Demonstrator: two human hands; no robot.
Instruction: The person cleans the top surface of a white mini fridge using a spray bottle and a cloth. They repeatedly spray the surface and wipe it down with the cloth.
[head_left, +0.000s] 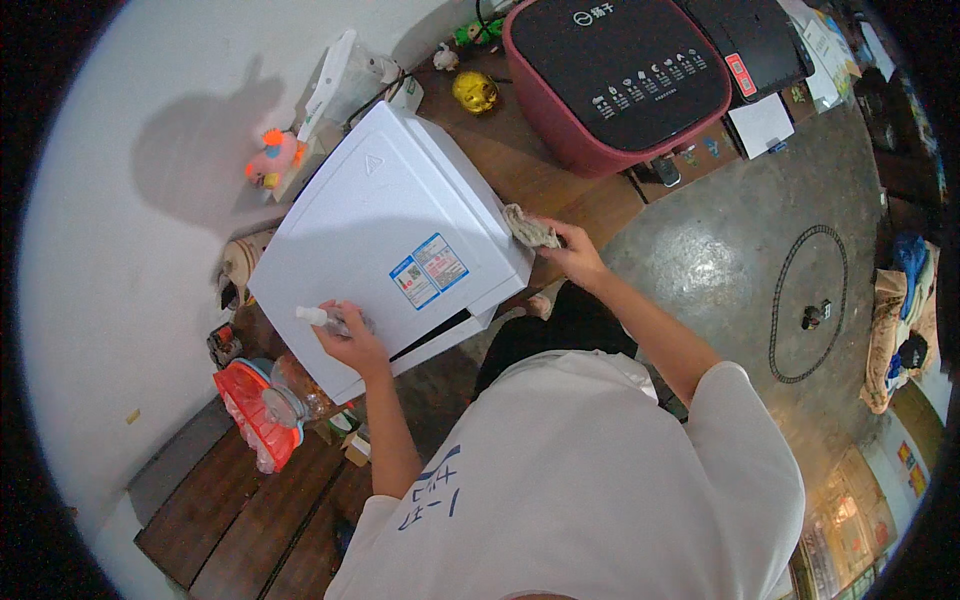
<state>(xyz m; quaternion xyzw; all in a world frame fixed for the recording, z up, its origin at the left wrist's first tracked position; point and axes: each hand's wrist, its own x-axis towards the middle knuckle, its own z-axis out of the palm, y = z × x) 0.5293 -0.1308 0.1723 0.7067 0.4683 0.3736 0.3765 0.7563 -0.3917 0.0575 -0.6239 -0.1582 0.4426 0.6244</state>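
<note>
A white box-shaped appliance (337, 225) with a blue-edged label bearing writing stands tilted in view on a wooden table. Over its broad white face, my left hand (352, 341) grips a small clear spray bottle (335, 319) with a white top. My right hand (579, 256) holds a bunched greyish cloth (529, 227) against the appliance's edge at the right. Near the label, a dark gap shows along the appliance's lower edge, beside a white panel.
A dark red appliance with a black top (622, 75) stands on the wooden table (592, 199). Left are a pink toy bird (276, 159) and a red plastic basket (259, 420). A golden ornament (475, 92) sits behind. An oval toy track (776, 300) lies on the floor.
</note>
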